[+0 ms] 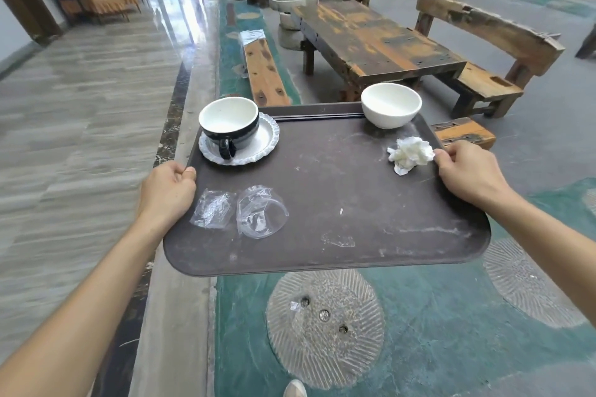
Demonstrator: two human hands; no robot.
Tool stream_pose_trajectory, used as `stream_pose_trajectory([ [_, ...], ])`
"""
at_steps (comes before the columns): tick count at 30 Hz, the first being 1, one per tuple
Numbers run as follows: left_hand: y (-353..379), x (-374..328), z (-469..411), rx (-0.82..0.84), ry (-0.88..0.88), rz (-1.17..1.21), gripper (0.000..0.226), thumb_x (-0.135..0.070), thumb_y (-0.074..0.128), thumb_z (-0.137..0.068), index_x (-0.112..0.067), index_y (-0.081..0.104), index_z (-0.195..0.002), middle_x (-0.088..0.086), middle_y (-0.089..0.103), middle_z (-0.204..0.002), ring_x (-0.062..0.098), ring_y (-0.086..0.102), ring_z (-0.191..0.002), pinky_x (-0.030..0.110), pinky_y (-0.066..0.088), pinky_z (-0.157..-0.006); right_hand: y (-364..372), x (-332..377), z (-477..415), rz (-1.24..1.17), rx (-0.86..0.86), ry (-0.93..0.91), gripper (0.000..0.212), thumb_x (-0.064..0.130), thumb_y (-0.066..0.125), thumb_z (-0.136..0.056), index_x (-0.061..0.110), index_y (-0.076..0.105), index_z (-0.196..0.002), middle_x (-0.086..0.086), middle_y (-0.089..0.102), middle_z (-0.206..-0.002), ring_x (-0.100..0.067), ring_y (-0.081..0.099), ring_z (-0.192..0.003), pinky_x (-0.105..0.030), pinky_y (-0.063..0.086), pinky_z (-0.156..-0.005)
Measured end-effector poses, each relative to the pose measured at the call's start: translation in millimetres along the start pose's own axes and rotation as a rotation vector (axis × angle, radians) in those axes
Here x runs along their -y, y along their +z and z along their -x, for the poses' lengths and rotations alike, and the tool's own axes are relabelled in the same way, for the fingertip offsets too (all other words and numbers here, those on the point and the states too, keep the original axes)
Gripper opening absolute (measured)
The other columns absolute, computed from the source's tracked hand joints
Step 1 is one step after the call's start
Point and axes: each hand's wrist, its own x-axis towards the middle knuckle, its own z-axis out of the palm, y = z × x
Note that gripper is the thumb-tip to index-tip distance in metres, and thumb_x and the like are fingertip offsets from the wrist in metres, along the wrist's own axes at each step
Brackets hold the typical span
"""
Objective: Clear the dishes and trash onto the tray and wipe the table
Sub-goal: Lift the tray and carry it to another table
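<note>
I hold a dark brown tray [338, 177] in the air above the floor. My left hand [167, 192] grips its left rim and my right hand [467, 174] grips its right rim. On the tray's far left a black cup with a white inside [229, 124] stands on a white scalloped saucer [261, 145]. A white bowl [391, 105] sits at the far right corner. A crumpled white napkin [411, 154] lies beside my right thumb. Two pieces of clear crushed plastic [261, 211] lie near my left hand.
A weathered wooden table [371, 35] stands ahead, with a narrow bench [264, 71] on its left and a backed bench [483, 42] on its right. A folded cloth [252, 37] lies on the far end of the narrow bench. A round stone disc [325, 329] is set in the green floor below.
</note>
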Motion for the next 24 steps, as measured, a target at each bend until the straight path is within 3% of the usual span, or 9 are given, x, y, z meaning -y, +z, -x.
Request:
stream_pose_trajectory([
  [7, 24.7, -9.5, -98.1, 0.027, 0.019, -0.005, 0.023, -0.029, 0.052, -0.094, -0.013, 0.064, -0.084, 0.005, 0.064, -0.072, 0.030, 0.057, -0.080, 0.035, 0.036, -0.069, 24.1, 31.6, -75.9, 0.009, -0.021, 0.014, 0.043, 0.031, 0.047, -0.099, 0.011, 0.054, -0.062, -0.013, 0.059, -0.066, -0.036, 0.052, -0.070, -0.038, 0.037, -0.067],
  [12, 55.7, -24.6, -159.2, 0.038, 0.029, -0.006, 0.023, -0.028, 0.052, -0.095, -0.011, 0.064, -0.087, 0.005, 0.064, -0.075, 0.029, 0.056, -0.081, 0.035, 0.036, -0.070, 42.3, 38.5, -142.6, 0.010, -0.009, 0.016, 0.043, 0.031, 0.047, -0.099, 0.010, 0.056, -0.062, -0.014, 0.062, -0.067, -0.039, 0.057, -0.075, -0.041, 0.043, -0.070],
  [17, 96.7, -43.0, -223.2, 0.034, 0.013, -0.001, 0.023, -0.030, 0.051, -0.094, -0.013, 0.065, -0.088, 0.001, 0.062, -0.072, 0.029, 0.056, -0.081, 0.035, 0.037, -0.071, 60.3, 41.2, -222.5, 0.015, -0.040, -0.010, 0.046, 0.030, 0.048, -0.099, 0.005, 0.056, -0.061, -0.017, 0.060, -0.065, -0.042, 0.057, -0.077, -0.037, 0.034, -0.065],
  [24, 157.4, -86.8, -314.7, 0.003, 0.012, 0.008, 0.022, -0.030, 0.052, -0.094, -0.012, 0.065, -0.088, 0.001, 0.061, -0.071, 0.031, 0.057, -0.082, 0.037, 0.039, -0.071, 74.2, 41.4, -343.7, -0.008, -0.038, 0.000, 0.034, 0.033, 0.048, -0.100, 0.005, 0.065, -0.091, -0.022, 0.067, -0.097, -0.044, 0.059, -0.098, -0.040, 0.039, -0.076],
])
